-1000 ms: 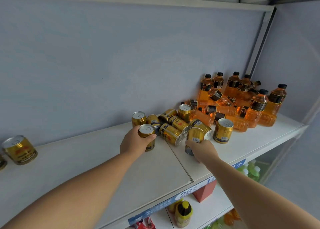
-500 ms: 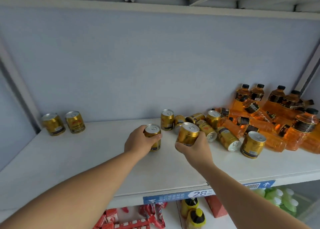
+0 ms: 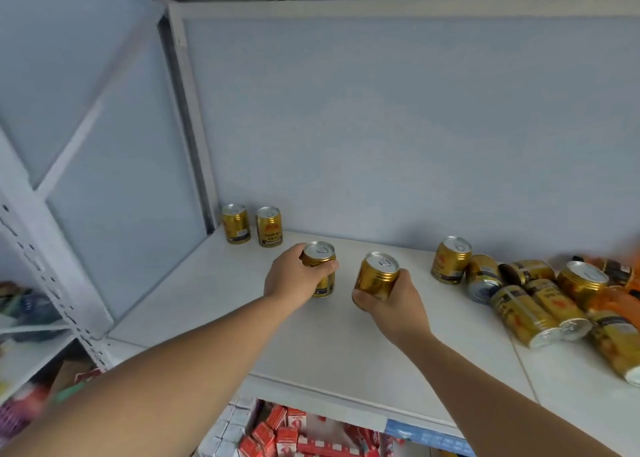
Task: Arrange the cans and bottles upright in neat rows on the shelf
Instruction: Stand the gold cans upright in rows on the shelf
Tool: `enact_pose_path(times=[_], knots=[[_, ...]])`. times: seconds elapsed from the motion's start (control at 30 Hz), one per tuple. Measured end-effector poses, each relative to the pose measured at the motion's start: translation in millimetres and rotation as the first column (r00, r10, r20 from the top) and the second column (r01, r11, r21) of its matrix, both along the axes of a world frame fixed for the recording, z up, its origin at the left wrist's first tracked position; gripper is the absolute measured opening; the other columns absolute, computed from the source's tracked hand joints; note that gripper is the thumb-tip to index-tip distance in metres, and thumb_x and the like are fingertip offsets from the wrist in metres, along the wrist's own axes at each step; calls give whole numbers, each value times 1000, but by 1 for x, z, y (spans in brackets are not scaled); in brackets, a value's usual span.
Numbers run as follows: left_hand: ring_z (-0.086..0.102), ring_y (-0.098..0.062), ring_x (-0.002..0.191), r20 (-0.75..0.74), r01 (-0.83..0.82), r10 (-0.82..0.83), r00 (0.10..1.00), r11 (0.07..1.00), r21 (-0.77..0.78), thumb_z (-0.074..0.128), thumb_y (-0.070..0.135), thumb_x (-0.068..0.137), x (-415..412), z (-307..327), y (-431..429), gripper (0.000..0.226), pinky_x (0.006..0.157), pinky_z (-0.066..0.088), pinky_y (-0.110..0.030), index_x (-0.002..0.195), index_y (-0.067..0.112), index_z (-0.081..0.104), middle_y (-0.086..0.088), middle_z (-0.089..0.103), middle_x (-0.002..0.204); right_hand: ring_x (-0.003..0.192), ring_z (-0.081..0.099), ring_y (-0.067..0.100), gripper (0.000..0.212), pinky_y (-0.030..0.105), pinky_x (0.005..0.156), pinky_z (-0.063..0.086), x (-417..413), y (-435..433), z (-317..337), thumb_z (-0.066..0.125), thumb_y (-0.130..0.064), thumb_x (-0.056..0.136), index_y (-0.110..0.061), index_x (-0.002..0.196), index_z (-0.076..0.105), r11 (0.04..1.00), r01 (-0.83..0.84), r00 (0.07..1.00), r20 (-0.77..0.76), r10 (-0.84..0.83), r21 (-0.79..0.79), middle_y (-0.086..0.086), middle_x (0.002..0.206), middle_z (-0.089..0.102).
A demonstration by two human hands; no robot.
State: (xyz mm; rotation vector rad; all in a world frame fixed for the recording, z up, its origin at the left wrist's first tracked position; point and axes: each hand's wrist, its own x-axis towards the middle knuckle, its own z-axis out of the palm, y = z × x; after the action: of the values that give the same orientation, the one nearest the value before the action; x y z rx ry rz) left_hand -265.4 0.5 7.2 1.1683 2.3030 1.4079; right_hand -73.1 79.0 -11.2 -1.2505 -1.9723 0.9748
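My left hand point(image 3: 291, 278) grips a gold can point(image 3: 320, 266) held upright just above or on the white shelf point(image 3: 214, 304). My right hand point(image 3: 389, 300) holds a second gold can point(image 3: 375, 276), tilted slightly left, above the shelf. Two gold cans point(image 3: 236, 223) point(image 3: 269, 226) stand upright side by side in the back left corner. At the right one can point(image 3: 450, 260) stands upright beside a heap of several toppled cans point(image 3: 526, 314). Blurred orange bottles point(image 3: 613, 283) lie at the far right edge.
The shelf's left side panel point(image 3: 114, 193) and a perforated upright post point(image 3: 41, 259) bound the left. Red cartons point(image 3: 277, 436) fill the lower shelf under the front edge. A blue price strip point(image 3: 422, 437) runs along the shelf front.
Both hands have carried their cans leftward along the shelf, away from the heap and toward the two standing cans in the corner. The view has swung left too.
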Motion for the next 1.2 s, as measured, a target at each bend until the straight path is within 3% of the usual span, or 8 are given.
enact_pose_path(times=[0.17, 0.37, 0.57, 0.73, 0.87, 1.03, 1.2], knots=[[58, -2, 90, 15, 15, -15, 1000, 1000, 4, 75, 68, 72, -51, -1, 18, 45, 67, 45, -21, 106, 42, 60, 30, 57, 88, 79, 58, 4, 55, 29, 57, 44, -50, 20, 0, 78, -58, 62, -35, 95, 41, 1000, 23, 1000, 13, -22, -9, -15, 92, 60], [64, -6, 98, 21, 70, -70, 997, 998, -4, 76, 64, 75, -98, -12, 53, 49, 82, 56, -33, 115, 36, 66, 19, 69, 101, 80, 55, 2, 57, 27, 56, 41, -99, 45, -6, 81, -54, 64, -30, 100, 44, 998, 55, 996, 63, -56, 9, -15, 94, 57], [65, -7, 100, 45, 96, -94, 995, 995, -28, 75, 67, 74, -121, -20, 79, 57, 81, 57, -34, 120, 36, 65, 18, 69, 105, 79, 56, 0, 52, 25, 56, 40, -130, 67, -8, 83, -48, 62, -37, 91, 42, 994, 102, 995, 1, -102, -43, -16, 92, 59], [62, -2, 94, 57, 94, -94, 994, 996, 9, 77, 65, 74, -131, -17, 94, 50, 67, 45, -20, 114, 37, 66, 21, 67, 97, 78, 54, 2, 51, 26, 55, 38, -148, 86, -7, 83, -43, 66, -34, 94, 42, 995, 89, 996, 34, -87, -42, -15, 90, 58], [63, -3, 93, 52, 99, -98, 994, 995, 0, 77, 63, 75, -134, -19, 104, 46, 74, 52, -26, 109, 34, 67, 17, 69, 97, 77, 56, 5, 52, 27, 54, 39, -155, 95, -11, 83, -43, 67, -31, 97, 42, 997, 65, 996, 62, -62, -52, -12, 89, 59], [61, 3, 88, 40, 117, -116, 992, 993, -15, 77, 64, 74, -131, -21, 109, 37, 69, 47, -22, 98, 40, 62, 21, 67, 90, 78, 55, 5, 51, 28, 56, 40, -159, 106, -17, 84, -39, 69, -32, 95, 40, 994, 53, 997, 54, -48, -92, -11, 91, 59], [51, 16, 87, 20, 129, -129, 992, 991, -36, 73, 71, 70, -127, -28, 102, 49, 69, 40, -15, 108, 50, 52, 31, 60, 94, 80, 57, 5, 55, 29, 58, 41, -157, 112, -25, 83, -40, 68, -31, 104, 43, 996, 26, 996, 85, -19, -82, -13, 93, 60]])
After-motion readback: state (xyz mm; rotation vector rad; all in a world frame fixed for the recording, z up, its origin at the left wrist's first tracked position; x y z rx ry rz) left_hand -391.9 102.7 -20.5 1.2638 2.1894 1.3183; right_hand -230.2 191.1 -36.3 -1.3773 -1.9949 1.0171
